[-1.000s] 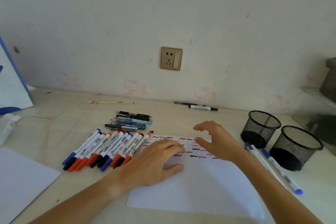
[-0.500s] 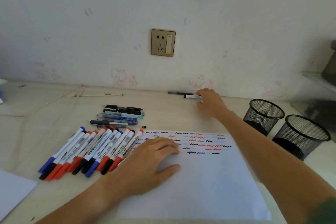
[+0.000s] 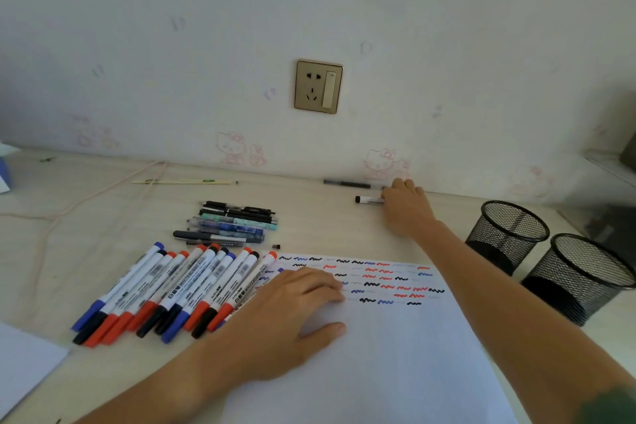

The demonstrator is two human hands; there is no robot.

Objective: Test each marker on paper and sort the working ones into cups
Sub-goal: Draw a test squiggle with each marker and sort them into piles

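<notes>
- Spare sheet (image 3: 24,365): white, left of the test paper, cut off by the frame's lower left edge.
- Row of whiteboard markers (image 3: 172,289): laid side by side just left of the test paper, slanted, caps in blue, black and red; the rightmost ones partly covered by the left hand.
- Cluster of pens (image 3: 230,222): dark and teal barrels, stacked beyond the marker row, up-left of the test paper; individual count hard to make out.
- Left hand (image 3: 285,317): palm down, fingers spread flat on the left edge of the test paper, holding nothing; forearm runs off the bottom of the frame.
- Test paper (image 3: 395,354): white sheet on the desk, its far part covered in black, blue and red squiggles; near edge cut off.
- Black-capped marker (image 3: 370,200): lying on the desk beyond the test paper, near the wall; its right end is hidden under the right hand.
- Right hand (image 3: 406,208): arm stretched out beyond the test paper, knuckles up, fingers curled down onto the black-capped marker; whether they have closed around it cannot be told.
- Two mesh cups (image 3: 550,262): black, upright, right of the test paper; insides too dark to read.
</notes>
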